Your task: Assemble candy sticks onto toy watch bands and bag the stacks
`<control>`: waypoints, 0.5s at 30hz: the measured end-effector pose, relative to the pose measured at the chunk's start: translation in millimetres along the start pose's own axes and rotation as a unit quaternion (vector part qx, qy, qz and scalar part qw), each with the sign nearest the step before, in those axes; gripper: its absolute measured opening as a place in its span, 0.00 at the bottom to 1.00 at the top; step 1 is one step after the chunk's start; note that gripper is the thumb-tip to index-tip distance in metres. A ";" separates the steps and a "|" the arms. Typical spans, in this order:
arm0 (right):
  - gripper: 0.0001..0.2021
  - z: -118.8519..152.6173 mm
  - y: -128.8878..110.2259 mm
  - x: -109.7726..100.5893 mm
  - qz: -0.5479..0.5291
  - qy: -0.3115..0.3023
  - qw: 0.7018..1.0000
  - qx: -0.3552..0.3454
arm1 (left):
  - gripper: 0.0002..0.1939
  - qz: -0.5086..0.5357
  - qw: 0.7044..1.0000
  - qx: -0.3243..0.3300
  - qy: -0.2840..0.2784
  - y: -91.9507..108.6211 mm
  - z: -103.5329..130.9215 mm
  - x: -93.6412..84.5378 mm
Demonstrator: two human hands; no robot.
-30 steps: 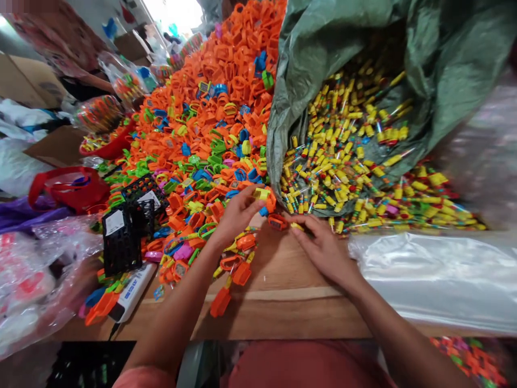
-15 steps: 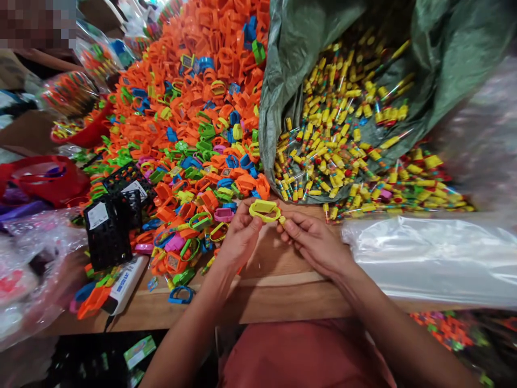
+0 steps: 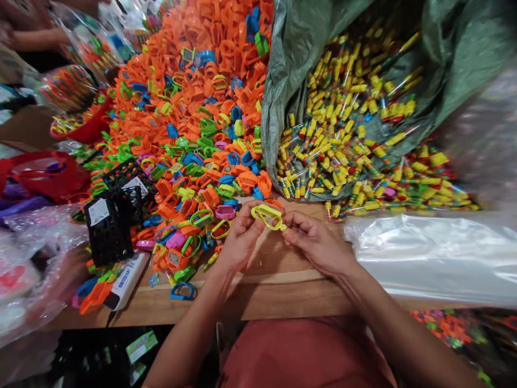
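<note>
A yellow plastic toy watch (image 3: 267,211) is pinched by my left hand (image 3: 243,237), its band forming a loop above the table. My right hand (image 3: 309,237) is closed, fingertips gripping a small yellow piece (image 3: 283,228) against the watch's right end. Most of that piece is hidden by the fingers. Just left of my left hand spreads a large heap of toy watches (image 3: 210,134), mostly orange, with green, blue, yellow and pink ones. A blue toy watch (image 3: 183,291) lies alone near the table's front edge.
Small yellow-capped tubes (image 3: 323,156) spill from a green plastic sack (image 3: 278,91). Clear plastic bags (image 3: 420,253) lie at the right on the wooden table (image 3: 283,302). Black trays (image 3: 107,229), a white power bank-like box (image 3: 128,280) and a red basket (image 3: 48,178) stand left. Another person's arm (image 3: 38,39) shows top left.
The yellow toy watch has tilted, its right end lower. My right hand has brought the small yellow piece up against that end. The view has shifted slightly.
</note>
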State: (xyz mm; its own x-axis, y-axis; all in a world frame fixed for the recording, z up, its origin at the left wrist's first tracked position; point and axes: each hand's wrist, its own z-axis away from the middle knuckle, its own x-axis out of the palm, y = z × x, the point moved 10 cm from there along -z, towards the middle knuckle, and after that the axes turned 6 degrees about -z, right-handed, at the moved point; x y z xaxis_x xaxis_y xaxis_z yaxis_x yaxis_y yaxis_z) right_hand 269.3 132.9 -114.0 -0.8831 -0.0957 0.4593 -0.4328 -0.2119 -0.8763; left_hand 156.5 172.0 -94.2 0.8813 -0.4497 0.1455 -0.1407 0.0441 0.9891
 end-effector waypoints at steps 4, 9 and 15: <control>0.14 -0.4 9.7 1.7 0.045 0.014 0.999 -0.003 | 0.16 -0.045 0.998 0.039 -0.025 8.1 7.4 7.5; 0.11 6.6 1.3 5.8 0.171 -0.023 0.984 -0.040 | 0.17 -0.144 0.989 0.015 -0.005 25.9 21.2 -6.7; 0.13 13.3 -47.2 -63.1 0.608 0.108 0.780 -0.096 | 0.25 -0.517 0.842 0.026 0.153 98.1 33.3 -85.7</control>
State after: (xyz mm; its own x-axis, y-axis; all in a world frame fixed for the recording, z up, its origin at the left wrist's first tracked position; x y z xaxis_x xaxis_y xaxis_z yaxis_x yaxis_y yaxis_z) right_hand 347.8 136.0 -99.7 -0.6623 0.0579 -0.7470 0.7492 0.0590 -0.6597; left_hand 52.2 185.1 -10.4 0.6189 0.0272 -0.7850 0.7600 -0.2729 0.5898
